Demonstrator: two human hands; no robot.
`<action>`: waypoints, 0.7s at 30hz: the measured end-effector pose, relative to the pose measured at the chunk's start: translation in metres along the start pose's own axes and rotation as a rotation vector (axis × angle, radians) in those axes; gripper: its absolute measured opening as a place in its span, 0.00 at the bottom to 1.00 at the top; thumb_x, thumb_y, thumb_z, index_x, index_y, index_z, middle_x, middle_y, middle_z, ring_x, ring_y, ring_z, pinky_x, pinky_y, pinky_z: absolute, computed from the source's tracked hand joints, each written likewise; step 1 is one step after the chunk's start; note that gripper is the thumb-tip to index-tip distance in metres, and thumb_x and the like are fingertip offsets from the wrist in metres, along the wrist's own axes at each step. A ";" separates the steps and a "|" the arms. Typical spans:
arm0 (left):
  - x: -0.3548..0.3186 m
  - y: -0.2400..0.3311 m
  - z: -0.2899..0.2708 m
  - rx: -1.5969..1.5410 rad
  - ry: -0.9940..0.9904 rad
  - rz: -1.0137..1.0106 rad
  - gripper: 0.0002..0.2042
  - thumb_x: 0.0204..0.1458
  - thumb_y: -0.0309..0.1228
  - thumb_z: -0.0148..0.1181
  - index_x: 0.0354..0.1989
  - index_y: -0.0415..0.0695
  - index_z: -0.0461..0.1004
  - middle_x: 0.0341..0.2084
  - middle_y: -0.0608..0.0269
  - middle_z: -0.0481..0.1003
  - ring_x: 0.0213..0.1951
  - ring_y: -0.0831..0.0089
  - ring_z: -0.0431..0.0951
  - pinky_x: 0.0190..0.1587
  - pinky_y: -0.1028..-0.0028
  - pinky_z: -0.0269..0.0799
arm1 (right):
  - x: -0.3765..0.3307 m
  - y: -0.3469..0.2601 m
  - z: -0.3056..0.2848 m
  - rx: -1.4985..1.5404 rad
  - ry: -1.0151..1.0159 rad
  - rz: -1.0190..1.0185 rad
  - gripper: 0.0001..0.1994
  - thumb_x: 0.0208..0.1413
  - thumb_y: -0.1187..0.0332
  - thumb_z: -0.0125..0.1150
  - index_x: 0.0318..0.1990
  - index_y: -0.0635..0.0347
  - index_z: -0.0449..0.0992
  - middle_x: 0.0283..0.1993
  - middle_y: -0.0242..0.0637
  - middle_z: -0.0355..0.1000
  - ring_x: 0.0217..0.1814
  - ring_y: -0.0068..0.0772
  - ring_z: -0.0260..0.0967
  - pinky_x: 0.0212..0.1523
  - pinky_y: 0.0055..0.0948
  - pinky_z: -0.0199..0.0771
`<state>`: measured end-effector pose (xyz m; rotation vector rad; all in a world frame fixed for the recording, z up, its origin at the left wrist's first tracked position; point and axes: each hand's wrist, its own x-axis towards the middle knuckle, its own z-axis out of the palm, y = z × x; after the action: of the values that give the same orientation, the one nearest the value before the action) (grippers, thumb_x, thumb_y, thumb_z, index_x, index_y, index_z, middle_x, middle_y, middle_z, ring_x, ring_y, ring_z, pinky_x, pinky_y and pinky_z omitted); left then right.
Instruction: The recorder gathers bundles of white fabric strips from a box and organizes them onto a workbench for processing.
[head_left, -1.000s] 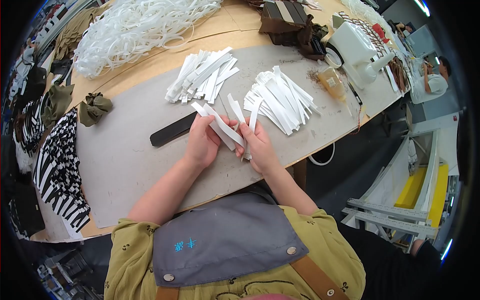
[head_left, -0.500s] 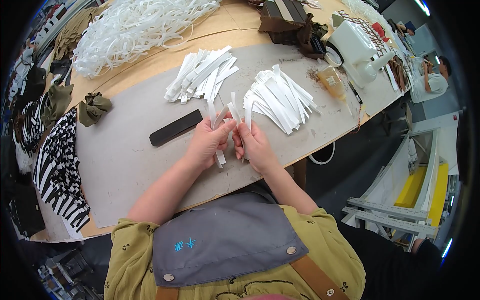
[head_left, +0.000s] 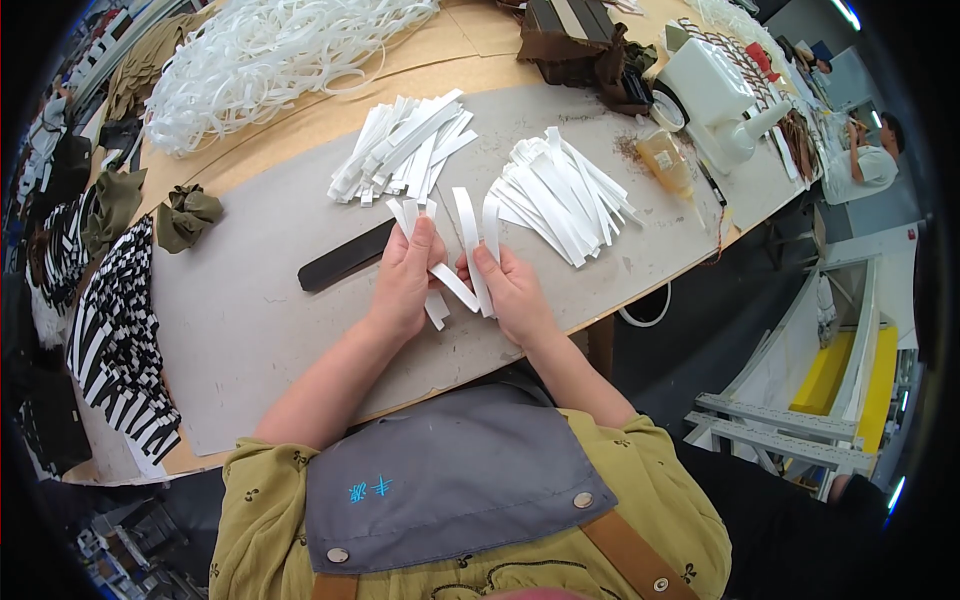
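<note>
Between the fingers and thumb of my left hand (head_left: 402, 285) are several short white strips (head_left: 435, 310), flat like tape or elastic, poking out above and below the fist. My right hand (head_left: 518, 295) pinches more white strips (head_left: 465, 230), which stand up past the thumb. One strip (head_left: 456, 288) slants across the gap between the hands. Ahead of my left hand is a loose pile of cut white strips (head_left: 400, 145). Another fanned pile (head_left: 560, 205) lies beyond my right hand. A flat black bar (head_left: 340, 258) rests beside my left hand, its right end hidden behind it.
A large white tangle of strip (head_left: 280, 65) covers the far left. Black-and-white striped pieces (head_left: 120, 340) and olive cloth (head_left: 188, 217) lie leftward. Rightward are a white machine (head_left: 705, 95), an amber bottle (head_left: 664, 165) and a black pen (head_left: 712, 185). Another person (head_left: 870, 165) sits far right.
My left hand has shifted slightly left and turned, its thumb now upright. The gap between my hands has widened, and a strip now slants low across it. The piles look unchanged.
</note>
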<state>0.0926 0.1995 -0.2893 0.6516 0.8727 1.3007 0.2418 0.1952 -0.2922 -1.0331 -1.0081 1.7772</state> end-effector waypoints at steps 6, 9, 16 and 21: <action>-0.001 0.006 0.013 0.145 0.085 -0.058 0.14 0.60 0.45 0.49 0.38 0.46 0.66 0.18 0.79 0.57 0.20 0.87 0.55 0.23 0.84 0.53 | -0.003 -0.007 0.001 -0.173 -0.025 0.034 0.16 0.65 0.56 0.44 0.37 0.61 0.71 0.27 0.28 0.68 0.27 0.16 0.63 0.29 0.19 0.64; -0.003 0.009 0.001 0.026 0.016 -0.120 0.13 0.61 0.43 0.48 0.35 0.47 0.67 0.21 0.78 0.60 0.25 0.87 0.59 0.29 0.83 0.57 | -0.003 -0.010 0.002 -0.303 -0.080 -0.036 0.17 0.65 0.57 0.43 0.36 0.61 0.72 0.26 0.27 0.67 0.26 0.16 0.62 0.29 0.19 0.62; 0.001 0.008 0.004 -0.183 -0.069 0.064 0.11 0.62 0.42 0.46 0.33 0.48 0.63 0.21 0.75 0.58 0.27 0.84 0.62 0.31 0.82 0.60 | -0.003 0.001 -0.003 -0.520 0.240 -0.419 0.15 0.65 0.60 0.45 0.36 0.63 0.71 0.21 0.28 0.63 0.23 0.17 0.57 0.25 0.21 0.58; -0.006 0.013 -0.003 -0.272 -0.226 -0.095 0.10 0.59 0.39 0.51 0.35 0.47 0.64 0.20 0.78 0.56 0.19 0.85 0.55 0.22 0.82 0.51 | -0.007 -0.008 0.000 -0.624 0.196 -0.396 0.16 0.65 0.59 0.46 0.34 0.63 0.71 0.19 0.27 0.59 0.22 0.18 0.53 0.24 0.22 0.56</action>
<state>0.0833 0.1956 -0.2792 0.5232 0.5249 1.2067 0.2455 0.1917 -0.2835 -1.2385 -1.5621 1.0338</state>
